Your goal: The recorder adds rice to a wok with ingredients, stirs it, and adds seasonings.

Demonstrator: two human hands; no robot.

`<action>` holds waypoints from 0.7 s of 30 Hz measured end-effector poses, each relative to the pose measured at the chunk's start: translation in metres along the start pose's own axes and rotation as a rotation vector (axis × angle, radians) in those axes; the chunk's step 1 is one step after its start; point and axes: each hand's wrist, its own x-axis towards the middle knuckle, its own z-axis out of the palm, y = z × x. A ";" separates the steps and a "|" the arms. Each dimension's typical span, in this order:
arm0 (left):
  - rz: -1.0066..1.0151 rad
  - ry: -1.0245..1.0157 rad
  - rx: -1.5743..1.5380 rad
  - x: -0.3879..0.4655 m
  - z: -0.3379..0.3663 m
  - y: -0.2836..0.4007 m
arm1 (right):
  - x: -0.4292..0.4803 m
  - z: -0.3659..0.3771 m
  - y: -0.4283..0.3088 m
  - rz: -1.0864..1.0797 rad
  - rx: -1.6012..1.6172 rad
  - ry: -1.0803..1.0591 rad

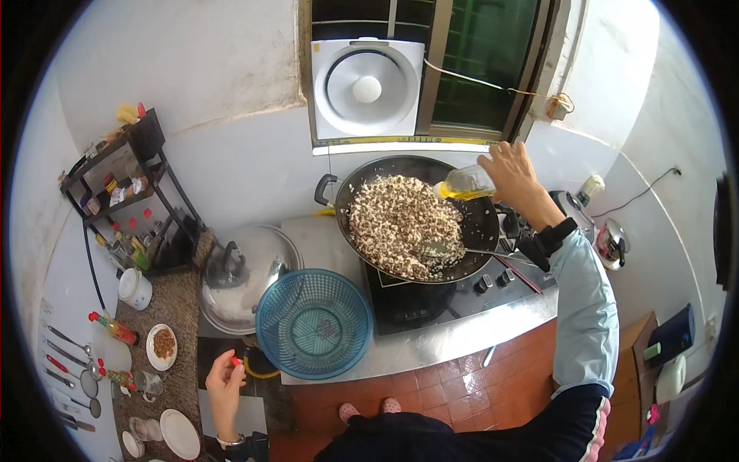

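My right hand grips a clear plastic bottle of yellow oil, tilted with its mouth over a large black wok. A heap of pale and brown grains or chopped food fills much of the wok. A metal spatula rests in the food, its handle crossing the wok's right rim. At the lower left, my left hand pinches a small red cap between thumb and fingers, near a blue plastic colander. Whether oil is flowing out cannot be told.
The wok sits on a black gas cooktop with a steel front edge. A large metal lid lies left of the colander. On the granite counter stand a plate of brown bits, sauce bottles and a white tub. A black rack holds condiments.
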 end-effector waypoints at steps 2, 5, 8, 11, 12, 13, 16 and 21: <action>-0.002 0.008 -0.012 0.001 0.001 0.001 | 0.013 -0.005 -0.016 0.001 0.007 0.054; 0.022 -0.013 -0.033 0.009 0.009 0.006 | 0.033 -0.002 -0.017 0.012 -0.004 0.172; 0.037 -0.021 -0.034 0.011 0.009 0.005 | 0.062 0.016 -0.018 0.113 -0.144 0.246; 0.021 -0.010 -0.036 0.008 0.005 0.005 | 0.080 0.023 -0.018 0.196 -0.156 0.133; 0.002 0.008 -0.029 0.005 0.002 0.001 | 0.083 0.022 -0.019 0.194 -0.161 0.083; -0.017 0.025 -0.023 0.003 -0.001 -0.002 | 0.086 0.024 -0.020 0.190 -0.157 0.083; -0.031 0.067 -0.024 -0.003 -0.009 -0.009 | 0.096 0.034 -0.018 0.230 -0.211 0.041; -0.048 0.084 -0.014 -0.005 -0.016 -0.014 | 0.112 0.048 -0.021 0.249 -0.201 0.031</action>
